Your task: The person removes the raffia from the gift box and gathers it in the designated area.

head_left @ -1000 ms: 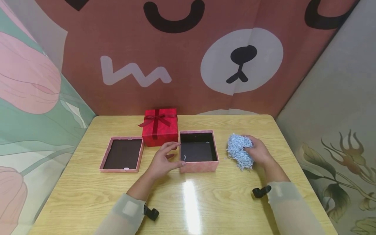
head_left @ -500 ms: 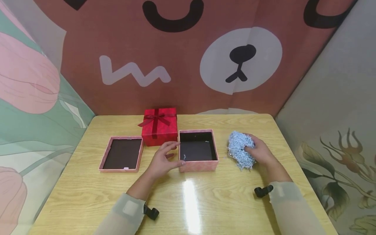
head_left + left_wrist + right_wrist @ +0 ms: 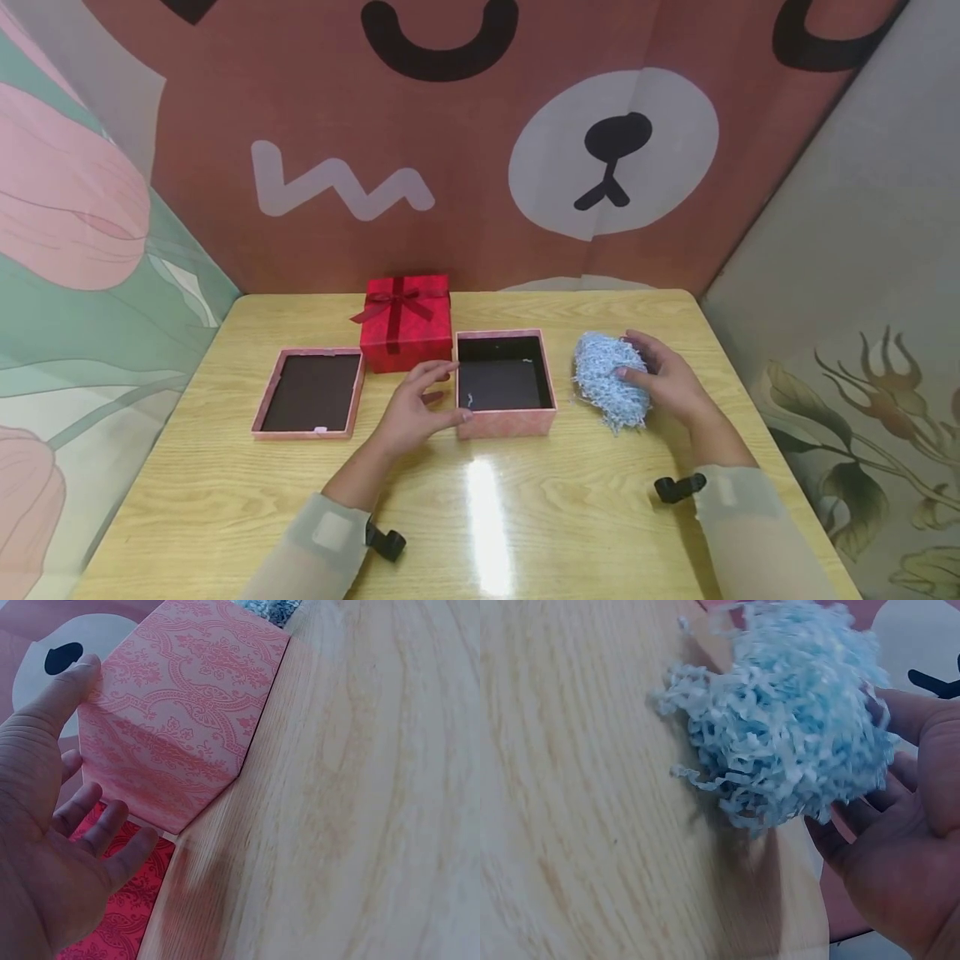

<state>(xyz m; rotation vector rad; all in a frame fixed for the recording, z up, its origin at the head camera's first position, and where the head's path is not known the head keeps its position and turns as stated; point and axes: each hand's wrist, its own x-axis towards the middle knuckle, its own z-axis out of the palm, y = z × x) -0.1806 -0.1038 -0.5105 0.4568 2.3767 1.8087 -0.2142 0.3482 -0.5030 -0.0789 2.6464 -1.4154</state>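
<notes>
Our left grip (image 3: 411, 412), fingers spread, touches the pink box (image 3: 506, 424) just below the frame's centre. Our right grip (image 3: 671, 382) is wide, thumb against the blue shredded paper (image 3: 603, 375) right of centre; we do well to cup it gently, keeping it together.

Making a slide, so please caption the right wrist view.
A right hand holds a clump of light blue shredded paper at a wooden table.
</notes>
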